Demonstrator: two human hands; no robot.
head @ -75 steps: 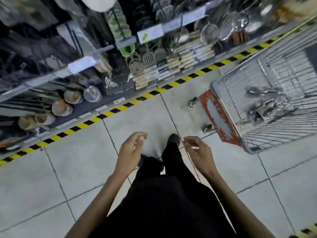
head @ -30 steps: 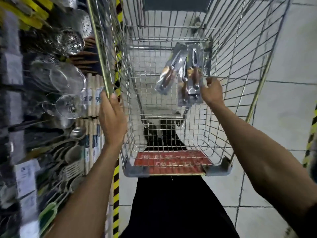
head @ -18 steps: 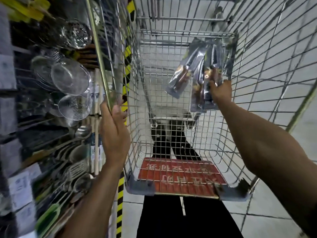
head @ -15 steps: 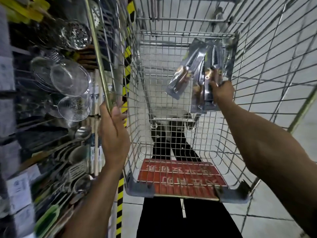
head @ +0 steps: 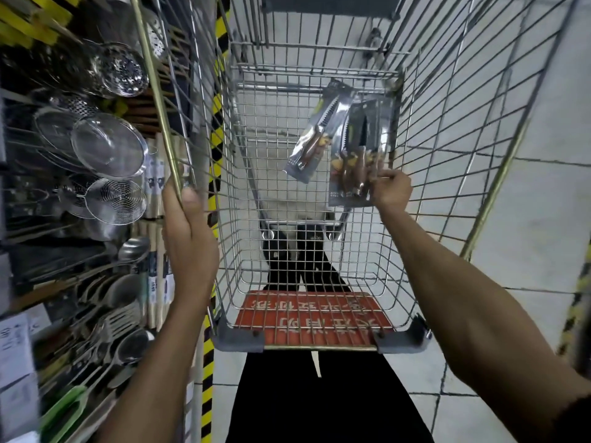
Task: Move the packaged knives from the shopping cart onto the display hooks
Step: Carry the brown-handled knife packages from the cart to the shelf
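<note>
I look down into a wire shopping cart (head: 447, 129) with a red panel at its near end. Several packaged knives (head: 355, 148) in clear and silver packs, with serrated blades and brown handles, are inside it at the far right. My right hand (head: 388, 188) is in the cart and pinches the lower part of these packs. One separate knife pack (head: 311, 145) tilts to their left, apart from the hand. My left hand (head: 185, 219) grips the cart's left top rim.
On the left stand shelves with hanging metal strainers (head: 108, 148), skimmers, ladles and spatulas (head: 105, 314). A yellow and black floor stripe (head: 208, 356) runs between the shelves and the cart. Grey floor tiles lie to the right.
I went from standing beside the cart to leaning over it. My right hand reached in and took hold of the knife packs, now pinching lower down; my left hand took the rim and stays there.
</note>
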